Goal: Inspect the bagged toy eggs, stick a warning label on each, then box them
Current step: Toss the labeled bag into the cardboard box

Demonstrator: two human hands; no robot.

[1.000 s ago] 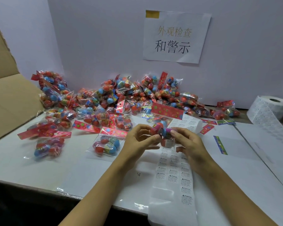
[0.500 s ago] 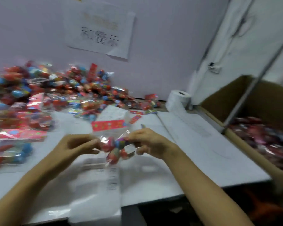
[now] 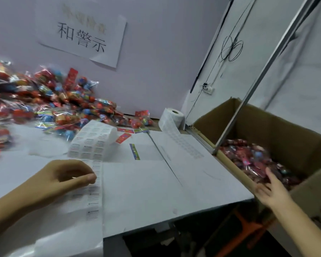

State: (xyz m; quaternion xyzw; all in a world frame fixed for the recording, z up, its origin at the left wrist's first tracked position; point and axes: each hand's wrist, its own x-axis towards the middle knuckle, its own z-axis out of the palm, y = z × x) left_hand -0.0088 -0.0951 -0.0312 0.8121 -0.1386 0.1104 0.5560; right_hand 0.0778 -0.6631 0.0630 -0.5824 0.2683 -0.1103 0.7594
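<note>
Unlabelled bagged toy eggs [image 3: 50,106] heap against the wall at far left, waiting their turn. My left hand [image 3: 63,178] hovers loosely curled over the label strip [image 3: 94,175] that runs down the table [image 3: 156,186], gripping nothing, placed, I judge, to peel the next warning label. Beyond, a label roll [image 3: 171,117] feeds across the tabletop. At right, my right hand [image 3: 271,191] reaches over the cardboard box [image 3: 267,130] rim, fingers spread and released above finished bags [image 3: 252,158] piled inside.
</note>
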